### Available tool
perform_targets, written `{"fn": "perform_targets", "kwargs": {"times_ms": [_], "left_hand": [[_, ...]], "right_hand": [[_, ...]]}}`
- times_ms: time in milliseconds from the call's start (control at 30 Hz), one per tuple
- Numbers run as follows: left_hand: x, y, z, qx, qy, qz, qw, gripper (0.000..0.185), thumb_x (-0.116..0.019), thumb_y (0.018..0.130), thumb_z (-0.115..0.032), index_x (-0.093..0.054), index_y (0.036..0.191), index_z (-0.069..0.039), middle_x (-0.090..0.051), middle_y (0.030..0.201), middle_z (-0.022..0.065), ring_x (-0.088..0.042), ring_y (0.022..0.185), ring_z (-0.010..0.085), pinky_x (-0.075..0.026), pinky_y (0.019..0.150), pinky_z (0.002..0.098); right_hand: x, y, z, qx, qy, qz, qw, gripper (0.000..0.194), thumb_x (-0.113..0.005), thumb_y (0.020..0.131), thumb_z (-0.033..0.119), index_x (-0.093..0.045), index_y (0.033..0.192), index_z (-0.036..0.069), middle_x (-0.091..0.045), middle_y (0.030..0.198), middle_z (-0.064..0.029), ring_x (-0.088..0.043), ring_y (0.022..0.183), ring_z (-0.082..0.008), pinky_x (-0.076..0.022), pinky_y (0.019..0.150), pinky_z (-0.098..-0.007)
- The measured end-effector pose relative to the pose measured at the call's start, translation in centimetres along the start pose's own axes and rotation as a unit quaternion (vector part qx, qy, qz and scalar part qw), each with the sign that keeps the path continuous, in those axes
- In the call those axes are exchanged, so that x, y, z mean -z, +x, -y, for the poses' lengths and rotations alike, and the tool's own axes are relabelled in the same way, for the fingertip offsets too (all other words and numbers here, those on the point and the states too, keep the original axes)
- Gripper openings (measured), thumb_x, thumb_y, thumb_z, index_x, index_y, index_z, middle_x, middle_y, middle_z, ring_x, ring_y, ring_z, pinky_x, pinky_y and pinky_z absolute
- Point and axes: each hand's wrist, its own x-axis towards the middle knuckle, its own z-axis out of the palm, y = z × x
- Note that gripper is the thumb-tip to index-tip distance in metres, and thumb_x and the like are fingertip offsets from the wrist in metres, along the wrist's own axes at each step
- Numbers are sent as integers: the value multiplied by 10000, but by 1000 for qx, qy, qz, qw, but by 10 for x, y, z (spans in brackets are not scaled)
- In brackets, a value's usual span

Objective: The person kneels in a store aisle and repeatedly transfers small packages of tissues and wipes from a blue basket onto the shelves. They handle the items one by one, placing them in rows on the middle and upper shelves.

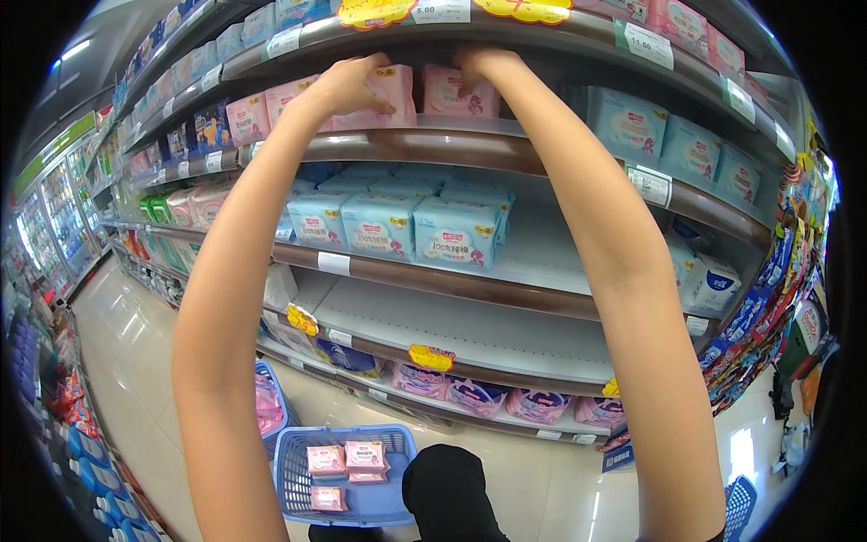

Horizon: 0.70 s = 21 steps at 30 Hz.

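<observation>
Both arms reach up to a store shelf. My left hand (352,85) rests on a pink sanitary pad pack (399,95), thumb across its front, at the end of a row of pink packs. To the right, my right hand (484,64) is on another pink pack (447,98), fingers over its upper right part; a gap lies between the two packs. Part of each hand is hidden in the shelf's shadow. On the floor, a blue plastic basket (399,477) holds several small pink packs (366,455).
Light blue packs (454,234) stand in rows on the shelf below. More blue packs (626,122) are at the right. A second blue basket (274,406) with pink packs adjoins the first. Hanging snack bags (765,298) line the right side; blue-capped bottles (101,474) stand lower left.
</observation>
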Motion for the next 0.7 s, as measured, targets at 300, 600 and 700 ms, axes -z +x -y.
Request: {"fn": "perform_targets", "kwargs": {"times_ms": [300,600,700], "left_hand": [[13,2,-31,36,148,21,988,661,-741,650,-409,-509,1206,-137,-612,1104,128,-565,1041,327,-472,823,412],[27,-34,-22,-92,131,-68,985,487,-678,718,-162,-560,1190,-136,-594,1132,78,-570,1033,276,-476,846,384],[20,-41,-19,-106,108,-100,983,422,-657,736,-91,-605,1154,-111,-596,1126,89,-568,1030,285,-471,868,376]], "right_hand": [[-14,-2,-6,-67,31,-39,996,531,-813,623,351,-661,1060,90,-636,1098,-111,-592,1035,-301,-481,884,-403],[-48,19,-34,-84,96,-63,990,514,-763,651,441,-681,1030,104,-642,1069,-116,-601,1004,-305,-479,876,-403],[-53,20,-28,-99,183,-89,974,496,-760,654,421,-678,1031,109,-641,1066,-121,-603,999,-303,-484,865,-404]]}}
